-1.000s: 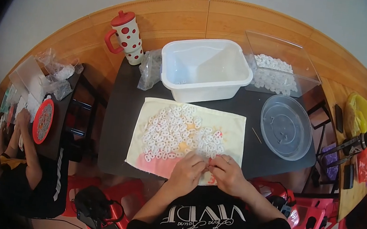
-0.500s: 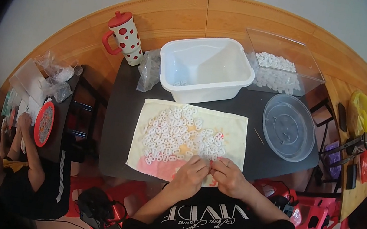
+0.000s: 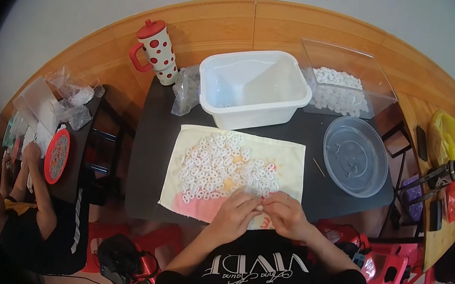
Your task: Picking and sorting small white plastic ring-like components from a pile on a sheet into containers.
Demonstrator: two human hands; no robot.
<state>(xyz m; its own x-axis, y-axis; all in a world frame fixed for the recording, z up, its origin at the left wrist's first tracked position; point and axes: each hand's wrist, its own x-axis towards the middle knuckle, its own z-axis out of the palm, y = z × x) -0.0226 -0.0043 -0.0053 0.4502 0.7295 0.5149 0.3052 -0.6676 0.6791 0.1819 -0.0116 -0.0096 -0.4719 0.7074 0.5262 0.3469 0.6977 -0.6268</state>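
Both hands meet over the near edge of a pale yellow cloth (image 3: pixel 294 163) with a pink patch. My left hand (image 3: pixel 235 213) is closed, thumb and fingers pinched together. My right hand (image 3: pixel 285 215) pinches right beside it, the fingertips almost touching. Something tiny and pale shows between them, too small to name. Just beyond my fingers, many small white pieces with two holes (image 3: pixel 209 165) lie spread over the cloth. A smaller cluster of white pieces (image 3: pixel 262 176) sits nearest my fingertips.
A white plastic tub (image 3: pixel 252 113) stands behind the cloth, near a clear bag (image 3: pixel 186 90) and a red-dotted tumbler (image 3: pixel 161 54). At right are a round clear tray (image 3: pixel 355 157), a thin stick (image 3: pixel 319 167) and a clear box (image 3: pixel 355 64) of white pieces. Another person (image 3: pixel 39 197) works at left.
My fingers have shifted slightly, and a tiny pale bit now shows between the fingertips. The view has moved a little; the things on the table stay in place.
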